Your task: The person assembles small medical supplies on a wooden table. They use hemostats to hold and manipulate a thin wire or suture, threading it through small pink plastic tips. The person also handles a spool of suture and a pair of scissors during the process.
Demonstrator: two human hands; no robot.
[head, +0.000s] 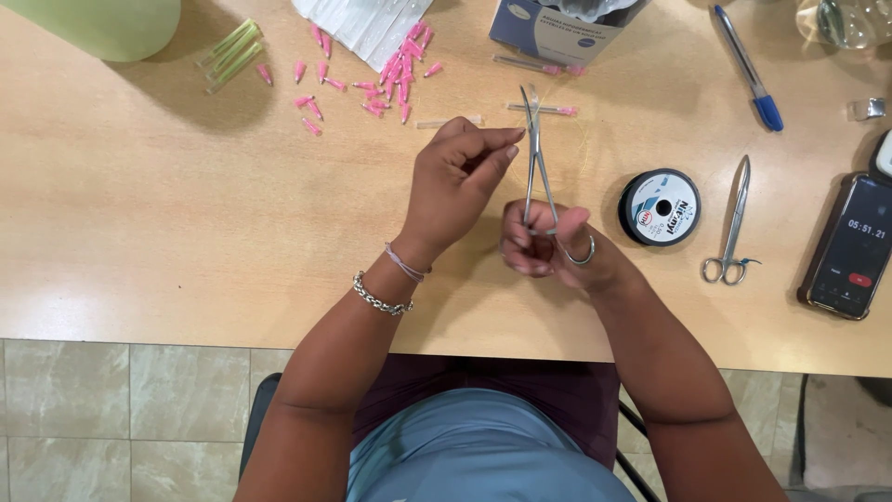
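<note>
Forceps (536, 153) upright — right hand (548, 244) gripping, left hand (457, 177) pinching

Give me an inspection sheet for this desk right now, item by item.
Surface: light wooden table.
Job's things: steel clamp, tip pointing away; thin thread near its tip, hard to see.
Clutter: pink caps scattered, green tubes, thread spool, scissors, blue pen, phone, box.
Hands: right hand grips the clamp's rings; left hand pinches beside its shaft.
Cables: nothing seen.
Surroundings: tiled floor, chair partly visible.
</note>
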